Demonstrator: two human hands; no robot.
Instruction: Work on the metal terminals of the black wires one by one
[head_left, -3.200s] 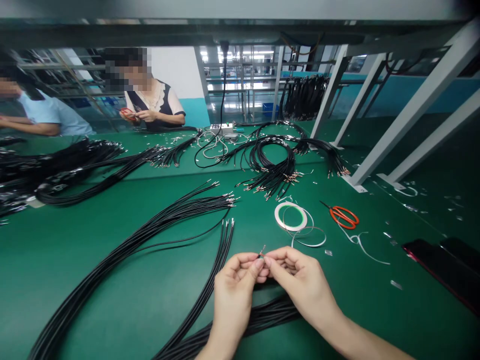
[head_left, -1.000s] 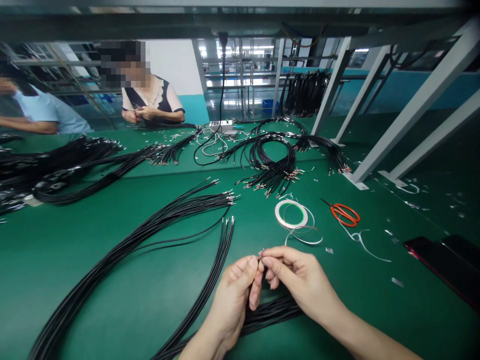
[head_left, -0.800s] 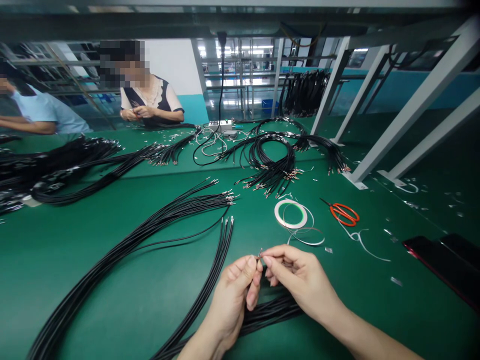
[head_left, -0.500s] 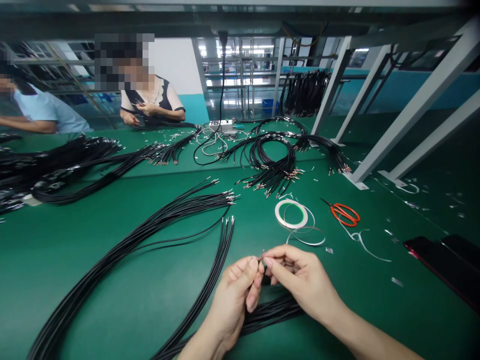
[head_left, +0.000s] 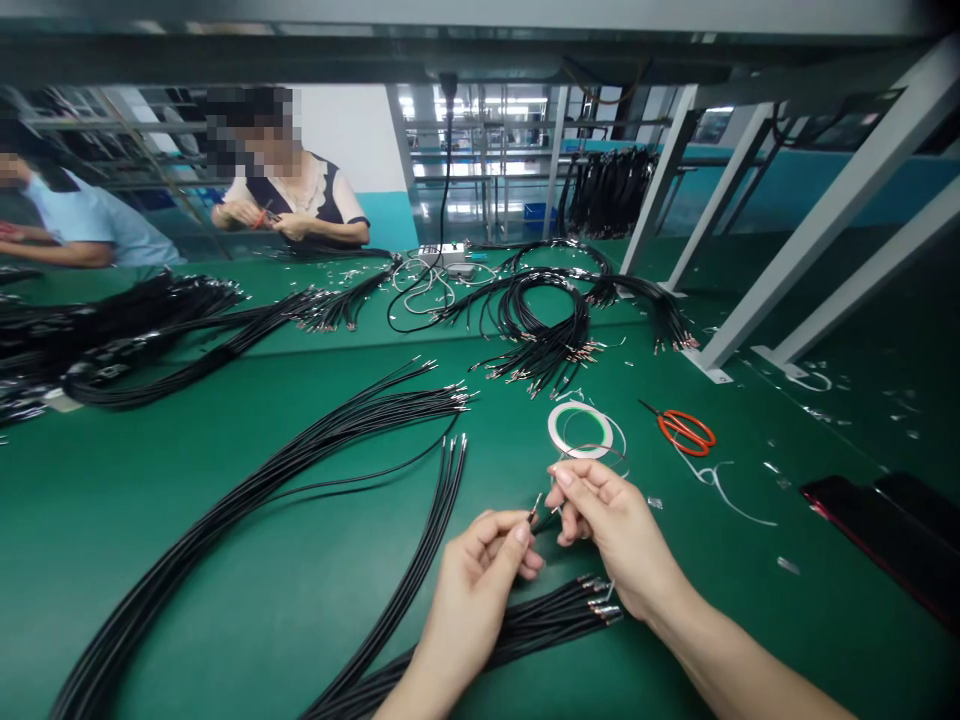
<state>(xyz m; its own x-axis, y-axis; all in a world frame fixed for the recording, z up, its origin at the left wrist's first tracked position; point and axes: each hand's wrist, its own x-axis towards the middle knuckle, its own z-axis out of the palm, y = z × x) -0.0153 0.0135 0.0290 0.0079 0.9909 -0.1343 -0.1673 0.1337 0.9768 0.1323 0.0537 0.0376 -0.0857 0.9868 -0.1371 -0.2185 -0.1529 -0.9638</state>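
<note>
My left hand (head_left: pixel 484 565) pinches a black cable (head_left: pixel 533 515) close to its bare metal tip, which points up. Just to the right, my right hand (head_left: pixel 600 510) is raised with thumb and forefinger pressed together; what they hold is too small to make out. Behind that hand lies a roll of narrow white tape (head_left: pixel 555 428) with a green inner ring, a thin loose strip curling off it. Below both hands runs a bundle of black cables (head_left: pixel 551 625) with metal ends, partly covered by my left wrist.
Orange-handled scissors (head_left: pixel 686 433) and a white strip (head_left: pixel 724 490) lie right of the roll. A long cable bundle (head_left: pixel 247 490) curves along the left. Coiled cables (head_left: pixel 544 320) lie farther back. Grey metal legs (head_left: pixel 810 220) stand at right, near a dark red-edged object (head_left: pixel 847 510). Two people sit opposite.
My right hand has moved up and away from the cable tip, leaving a gap between my hands. The bundle's metal ends beneath now show. Across the table, one person's hands have risen.
</note>
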